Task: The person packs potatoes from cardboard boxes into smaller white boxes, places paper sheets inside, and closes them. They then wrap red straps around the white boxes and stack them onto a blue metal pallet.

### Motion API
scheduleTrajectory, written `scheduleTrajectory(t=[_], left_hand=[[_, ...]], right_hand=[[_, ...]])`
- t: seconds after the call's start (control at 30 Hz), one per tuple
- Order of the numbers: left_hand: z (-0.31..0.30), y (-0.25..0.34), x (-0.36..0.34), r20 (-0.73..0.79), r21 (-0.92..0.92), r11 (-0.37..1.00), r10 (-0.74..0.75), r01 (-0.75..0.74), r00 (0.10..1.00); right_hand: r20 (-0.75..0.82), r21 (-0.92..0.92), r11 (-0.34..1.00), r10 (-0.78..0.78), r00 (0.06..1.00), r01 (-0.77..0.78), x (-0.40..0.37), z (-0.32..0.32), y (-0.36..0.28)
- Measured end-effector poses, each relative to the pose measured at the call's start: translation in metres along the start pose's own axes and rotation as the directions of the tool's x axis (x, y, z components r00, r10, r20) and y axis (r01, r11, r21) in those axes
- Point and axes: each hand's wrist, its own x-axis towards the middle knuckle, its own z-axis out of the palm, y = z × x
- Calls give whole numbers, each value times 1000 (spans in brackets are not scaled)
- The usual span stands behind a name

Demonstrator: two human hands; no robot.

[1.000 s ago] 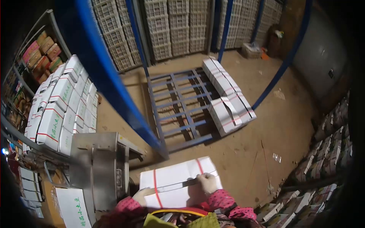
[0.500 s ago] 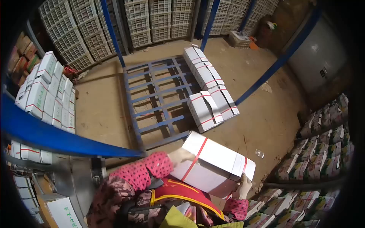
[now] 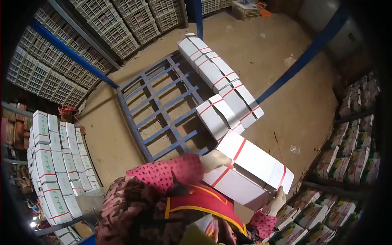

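A white carton (image 3: 255,157) bound with two red straps is held in front of my body, near the pallet's close corner. My left hand (image 3: 216,160) is closed at the carton's near left edge, with its fingertips at one red strap. At the right end, my right hand (image 3: 277,203) grips the carton's lower edge beside the other strap. Just beyond it, a strapped white carton (image 3: 214,115) sits on the blue metal pallet (image 3: 157,98). Other white cartons (image 3: 216,67) stand in a row along the pallet's right side.
Blue posts (image 3: 302,57) rise from the pallet's corners. Stacked white cartons (image 3: 57,163) stand at left, and plastic crates (image 3: 110,24) line the back. Printed cartons (image 3: 339,163) fill the right side. Bare floor (image 3: 265,53) shows beyond the pallet.
The view has turned and tilted down. The carton in my hands appears farther right and nearer the cartons on the pallet. Both hands keep their hold on it.
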Motion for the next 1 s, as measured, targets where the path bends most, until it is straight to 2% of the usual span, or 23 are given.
scheduleTrajectory(t=[0.03,0.1,0.2,0.23,0.27,0.33,0.37,0.4,0.43,0.47,0.53,0.57,0.6,0.67,0.7,0.73,0.77,0.8,0.83,0.87,0.9,0.93,1.0], left_hand=[[-19,-7,14,-61,104,963,254,-247,965],[-45,1,12,71,102,994,36,-43,997],[-96,15,37,43,56,930,-365,363,930],[-102,-7,47,-150,-5,938,-342,345,928],[-127,-52,41,5,318,938,146,-139,989],[-170,-47,46,-74,63,996,60,-56,995],[-191,-45,49,-86,-178,969,-189,172,978],[-215,-46,54,-31,-395,838,-420,375,907],[-241,-60,57,-31,-377,844,-423,382,906],[-272,-72,61,-15,-180,937,-307,300,952],[-331,-95,68,25,38,989,-141,140,990],[-359,-119,71,42,-93,960,-261,264,964],[-388,-127,76,95,-243,804,-537,543,838],[-446,-180,83,64,-59,870,-486,490,871],[-477,-192,92,76,-48,851,-519,523,851],[-505,-211,100,17,-100,821,-563,562,826],[-533,-244,102,20,-107,782,-616,614,787],[-561,-233,120,-43,45,804,-592,593,805],[-584,-254,130,-108,-64,711,-703,700,703],[-613,-288,140,-149,42,704,-697,709,701],[-628,-272,163,-190,64,694,-697,717,691],[-651,-290,179,-195,153,685,-686,713,701],[-681,-314,213,-189,262,677,-663,688,724]], right_hand=[[27,-28,1000,11,1000,-10,14,18,-2],[13,-68,996,63,998,-62,10,55,-24],[97,-61,996,70,993,-64,40,103,-13],[128,-71,995,79,989,-70,43,126,-19],[158,-84,994,89,983,-76,43,151,-26],[193,-100,991,111,975,-93,46,195,-29],[195,-98,990,120,973,-103,47,219,-25],[188,-86,990,126,974,-112,48,247,-23],[207,-95,981,183,961,-166,43,277,-31],[237,-97,992,97,967,-76,55,294,0],[138,-298,940,214,967,-166,39,363,-10],[214,-208,956,252,944,-208,38,389,2],[298,-132,959,281,912,-252,38,412,16],[279,-301,919,339,898,-254,35,476,33],[309,-264,908,400,863,-326,32,510,34],[344,-228,887,459,819,-401,30,544,35],[408,-153,911,411,815,-383,30,572,55],[469,-73,928,356,808,-366,35,601,79],[474,-94,876,457,753,-473,40,628,94],[481,-114,813,548,684,-571,48,654,110],[515,-108,795,558,651,-597,59,679,146],[549,-103,776,567,615,-623,67,700,176],[555,-62,743,581,596,-666,83,742,203]])
